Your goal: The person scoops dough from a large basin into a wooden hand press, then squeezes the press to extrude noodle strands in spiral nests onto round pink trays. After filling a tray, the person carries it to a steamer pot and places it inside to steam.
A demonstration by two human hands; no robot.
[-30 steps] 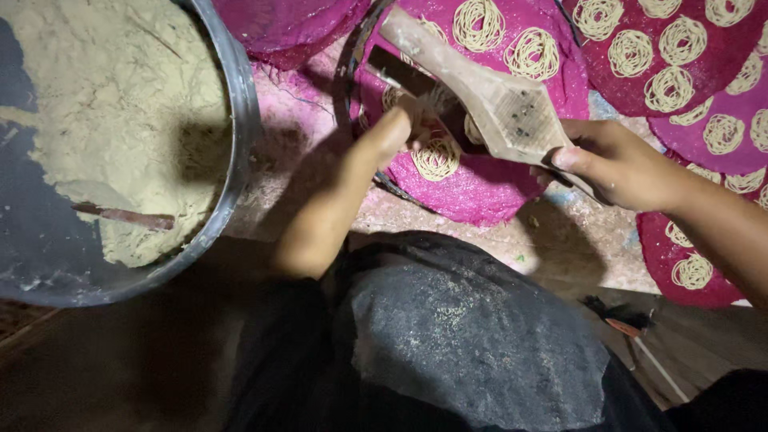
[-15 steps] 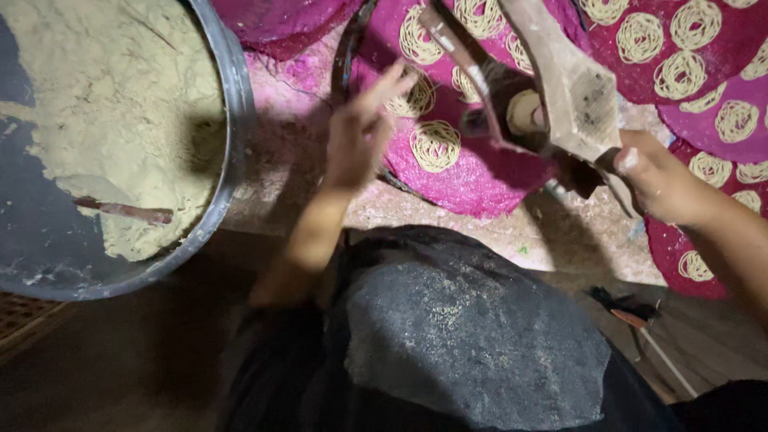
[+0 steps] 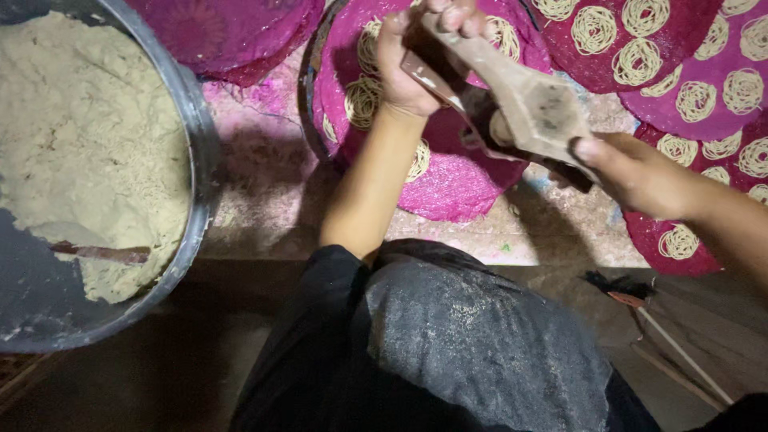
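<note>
head | wooden press [image 3: 532, 108] | gripped between both hands, above pink mat [image 3: 456, 188]

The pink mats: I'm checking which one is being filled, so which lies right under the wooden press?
The pink mat in the dark ring at centre, directly beneath the wooden press; the others lie off to the sides.

Matt worn wooden press [image 3: 528, 104], dull metal basin [image 3: 196, 152], coarse woven magenta mats [image 3: 464, 188].

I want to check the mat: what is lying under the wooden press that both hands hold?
Under the wooden press lies a round pink mat with pale noodle coils. The press and hands cover the mat's middle.
</note>
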